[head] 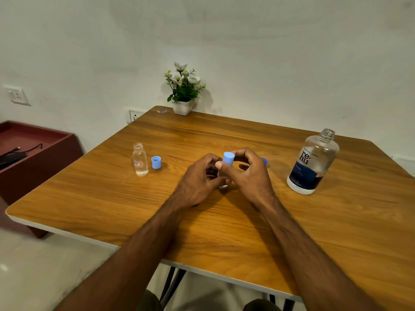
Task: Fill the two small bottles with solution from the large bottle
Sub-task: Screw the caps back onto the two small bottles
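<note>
A small clear bottle (pixel 223 184) stands mid-table, mostly hidden by my hands. My left hand (pixel 198 181) wraps its body. My right hand (pixel 250 172) pinches the light blue cap (pixel 228 158) on top of it. A second small clear bottle (pixel 140 159) stands uncapped at the left with liquid in it, and its blue cap (pixel 156 162) lies beside it, open side up. The large clear bottle (pixel 313 163) with a dark blue label stands uncapped at the right. A darker blue cap (pixel 265 161) peeks out behind my right hand.
The wooden table (pixel 224 221) has its near edge just below my forearms. A white pot of flowers (pixel 183 90) stands at the far edge against the wall. A dark red box (pixel 33 158) with a cable in it sits to the left of the table.
</note>
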